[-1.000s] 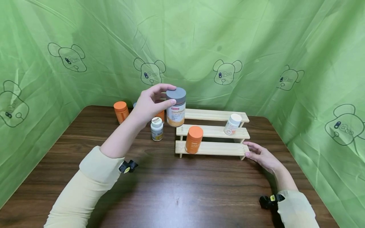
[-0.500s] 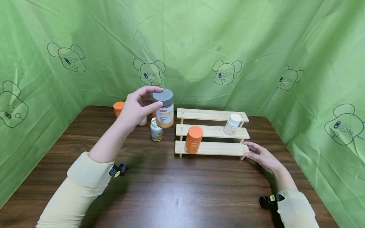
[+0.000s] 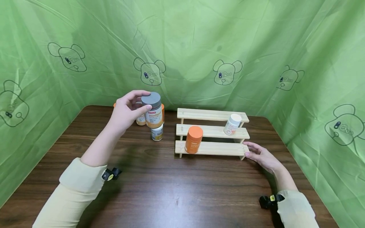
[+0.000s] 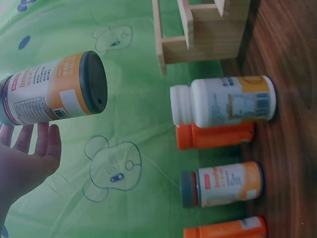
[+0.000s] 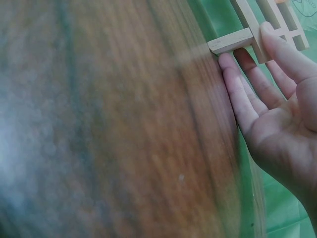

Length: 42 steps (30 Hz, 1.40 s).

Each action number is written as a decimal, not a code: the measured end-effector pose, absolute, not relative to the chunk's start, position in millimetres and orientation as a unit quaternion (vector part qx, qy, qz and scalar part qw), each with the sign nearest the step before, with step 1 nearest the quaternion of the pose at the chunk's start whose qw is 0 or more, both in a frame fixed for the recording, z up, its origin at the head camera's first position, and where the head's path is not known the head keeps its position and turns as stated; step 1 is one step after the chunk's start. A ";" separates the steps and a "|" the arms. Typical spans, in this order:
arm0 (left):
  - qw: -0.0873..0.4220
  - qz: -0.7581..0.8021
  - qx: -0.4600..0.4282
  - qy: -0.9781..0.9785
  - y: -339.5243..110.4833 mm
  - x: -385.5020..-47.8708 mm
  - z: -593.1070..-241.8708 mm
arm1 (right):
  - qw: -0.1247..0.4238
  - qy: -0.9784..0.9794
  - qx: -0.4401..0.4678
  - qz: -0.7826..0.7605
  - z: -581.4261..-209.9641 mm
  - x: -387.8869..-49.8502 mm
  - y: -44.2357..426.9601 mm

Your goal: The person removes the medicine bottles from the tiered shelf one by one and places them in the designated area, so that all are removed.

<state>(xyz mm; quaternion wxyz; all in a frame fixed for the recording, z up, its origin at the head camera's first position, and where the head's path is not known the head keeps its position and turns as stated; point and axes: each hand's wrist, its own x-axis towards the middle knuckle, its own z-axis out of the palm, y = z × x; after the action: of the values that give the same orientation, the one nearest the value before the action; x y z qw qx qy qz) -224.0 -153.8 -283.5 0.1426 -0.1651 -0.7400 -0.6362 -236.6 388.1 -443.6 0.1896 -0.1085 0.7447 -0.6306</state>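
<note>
- The left hand [image 3: 125,109] grips a gray-lidded jar [image 3: 153,110], thumb and fingers around the lid, left of center in the head view.
- The held jar is upright and off the surface [image 3: 176,186]; the left wrist view shows its dark base apart from the bottles.
- The right hand [image 3: 262,158], well apart from the left, holds the near right end of a wooden rack [image 3: 218,148], thumb against the lowest board, right of center in the head view.
- On the rack's lowest step, toward its left end, stands an orange bottle [image 3: 194,140].
- On the middle step, toward the right end, stands a white bottle [image 3: 232,124].
- Below the held jar in the head view, a small white-capped bottle [image 3: 157,134] stands on the surface, its upper part hidden.
- At the lower right of the left wrist view stand a second gray-lidded jar [image 4: 225,183] and two more orange bottles, one [image 4: 218,138] beside the small white-capped bottle, the other [image 4: 230,230] at the bottom edge.
- Green cloth [image 3: 185,31] fills the upper part of the head view.
</note>
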 end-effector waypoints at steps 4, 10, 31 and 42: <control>0.149 -0.636 -0.148 -0.742 -161.5 -224.9 -291.0 | 0.190 0.745 -0.109 -0.630 -443.6 -236.5 388.4; 0.156 -0.631 -0.125 -0.749 -173.4 -225.3 -303.9 | 0.192 0.743 -0.109 -0.632 -443.6 -236.6 388.4; 0.140 -0.586 -0.066 -0.796 -196.6 -221.3 -329.8 | 0.189 0.747 -0.102 -0.629 -443.5 -235.6 388.2; 0.101 -0.548 -0.029 -0.830 -204.7 -231.3 -350.5 | 0.188 0.748 -0.103 -0.628 -445.0 -236.2 388.0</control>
<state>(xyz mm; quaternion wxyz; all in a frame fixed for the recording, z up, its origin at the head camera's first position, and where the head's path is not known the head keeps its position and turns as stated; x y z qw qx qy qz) -231.3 -204.7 -350.5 0.1007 -0.0290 -0.8297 -0.5483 -236.2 388.0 -445.0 0.1884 -0.1030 0.7480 -0.6281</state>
